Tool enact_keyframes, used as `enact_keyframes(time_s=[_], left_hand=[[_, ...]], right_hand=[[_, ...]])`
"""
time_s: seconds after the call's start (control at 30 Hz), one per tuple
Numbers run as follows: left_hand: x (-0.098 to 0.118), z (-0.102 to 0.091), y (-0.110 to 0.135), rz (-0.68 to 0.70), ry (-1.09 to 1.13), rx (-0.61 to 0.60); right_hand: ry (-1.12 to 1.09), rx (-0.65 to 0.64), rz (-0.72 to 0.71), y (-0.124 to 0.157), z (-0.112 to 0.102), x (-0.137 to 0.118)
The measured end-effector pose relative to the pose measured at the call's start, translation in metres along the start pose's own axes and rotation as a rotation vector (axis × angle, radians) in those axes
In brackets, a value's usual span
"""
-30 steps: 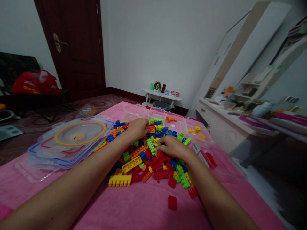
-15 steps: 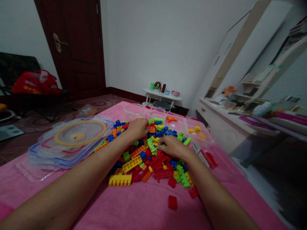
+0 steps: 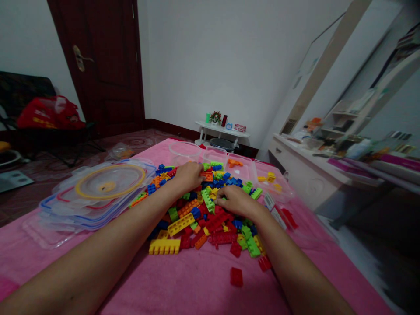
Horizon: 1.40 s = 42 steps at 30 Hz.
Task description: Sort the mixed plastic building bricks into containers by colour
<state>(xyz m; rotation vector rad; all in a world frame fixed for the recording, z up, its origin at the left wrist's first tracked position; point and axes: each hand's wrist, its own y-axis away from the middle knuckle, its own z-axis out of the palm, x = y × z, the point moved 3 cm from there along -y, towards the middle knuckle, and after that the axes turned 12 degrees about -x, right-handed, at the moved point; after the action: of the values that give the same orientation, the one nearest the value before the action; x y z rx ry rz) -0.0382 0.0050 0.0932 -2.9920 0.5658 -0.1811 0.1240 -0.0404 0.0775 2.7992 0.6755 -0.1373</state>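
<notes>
A heap of plastic building bricks [image 3: 187, 210] in red, yellow, blue, green and orange is spread over a pink cloth [image 3: 183, 284]. My left hand [image 3: 189, 176] reaches to the far side of the heap, its curled fingers closed at an orange building brick [image 3: 207, 176]. To the right and nearer, my right hand [image 3: 236, 200] rests low over the bricks with fingers bent inward. Beside its fingertips lies a light green brick [image 3: 208, 200]. Whatever the right fingers hold is hidden.
Clear containers stand beyond the heap; one holds orange pieces [image 3: 235, 163], another yellow pieces [image 3: 270, 177]. A container at right holds red pieces [image 3: 289, 218]. Stacked clear lids [image 3: 95, 203] lie on the left. A single red brick [image 3: 236, 277] sits near the front.
</notes>
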Motion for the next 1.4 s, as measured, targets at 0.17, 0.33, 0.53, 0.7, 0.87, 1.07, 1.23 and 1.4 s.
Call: enact_keyframes(time_s=[0.17, 0.33, 0.53, 0.7, 0.87, 1.07, 1.23, 1.4], left_hand=[[-0.0004, 0.0011, -0.0002, 0.000, -0.005, -0.003], [-0.0025, 0.0034, -0.0029, 0.015, -0.006, 0.014], [-0.0028, 0.0043, -0.0043, 0.017, -0.017, 0.016], [-0.0024, 0.0050, -0.0043, 0.020, -0.016, 0.016], [-0.0020, 0.0053, -0.0043, 0.012, -0.020, 0.007], [-0.0023, 0.0051, -0.0039, 0.003, -0.018, 0.006], [-0.0013, 0.0044, -0.0035, -0.001, -0.019, 0.010], [-0.0016, 0.0052, -0.0038, 0.004, -0.025, 0.015]], right_hand=[[0.007, -0.007, 0.005, 0.0003, -0.0002, -0.0003], [-0.001, 0.002, -0.009, 0.0004, 0.0006, -0.0004], [-0.006, 0.010, -0.004, 0.0003, 0.0010, -0.0004], [0.004, 0.017, -0.015, -0.0001, 0.0007, -0.0010], [0.039, 0.033, 0.007, 0.0015, -0.0001, -0.0024], [0.058, 0.030, 0.019, 0.0013, -0.0003, -0.0034], [0.066, 0.027, 0.027, 0.0016, -0.0002, -0.0046], [0.090, 0.048, 0.023, 0.0008, 0.0009, -0.0046]])
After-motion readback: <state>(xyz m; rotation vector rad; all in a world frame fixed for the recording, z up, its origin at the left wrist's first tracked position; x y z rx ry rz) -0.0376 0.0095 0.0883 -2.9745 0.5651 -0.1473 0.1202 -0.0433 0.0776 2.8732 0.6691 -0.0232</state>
